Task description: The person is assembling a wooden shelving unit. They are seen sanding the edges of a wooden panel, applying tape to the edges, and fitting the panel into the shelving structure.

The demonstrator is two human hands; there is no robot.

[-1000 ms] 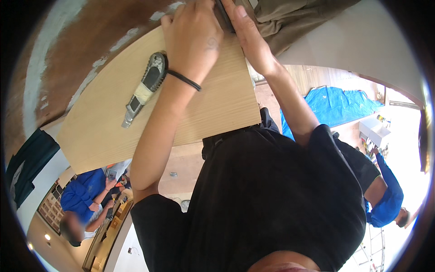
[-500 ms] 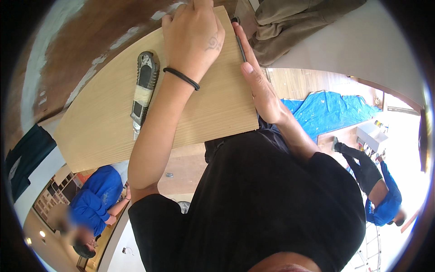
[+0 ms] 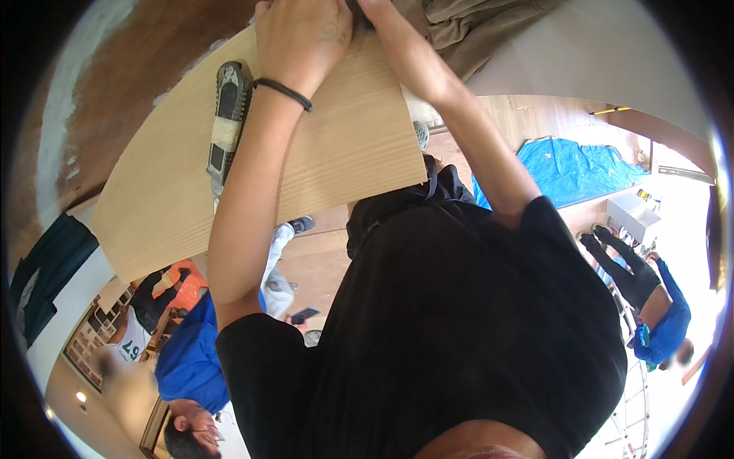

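A pale wooden board [image 3: 336,164] with one curved side lies before me. My left hand [image 3: 302,42], with a dark band round its wrist, rests on the far part of the board; its fingers run to the upper rim of the picture. Close beside it, my right hand [image 3: 382,19] reaches over the board's far right edge. Something dark shows between the two hands, too little to name, and the fingertips of both are cut off. Left of my left forearm lies a grey and black utility knife [image 3: 227,126], its handle wrapped with tape.
Brown cloth [image 3: 482,27] is bunched beyond the board on the right. A blue tarp [image 3: 577,172] covers floor at the right. People in blue tops stand at the left [image 3: 195,352] and right [image 3: 669,314]; another person [image 3: 134,333] is farther left. A ladder [image 3: 633,405] stands at lower right.
My right hand has left the board's right edge and moved up and left, next to my left hand. Both hands now sit higher in the picture. The people nearby have shifted.
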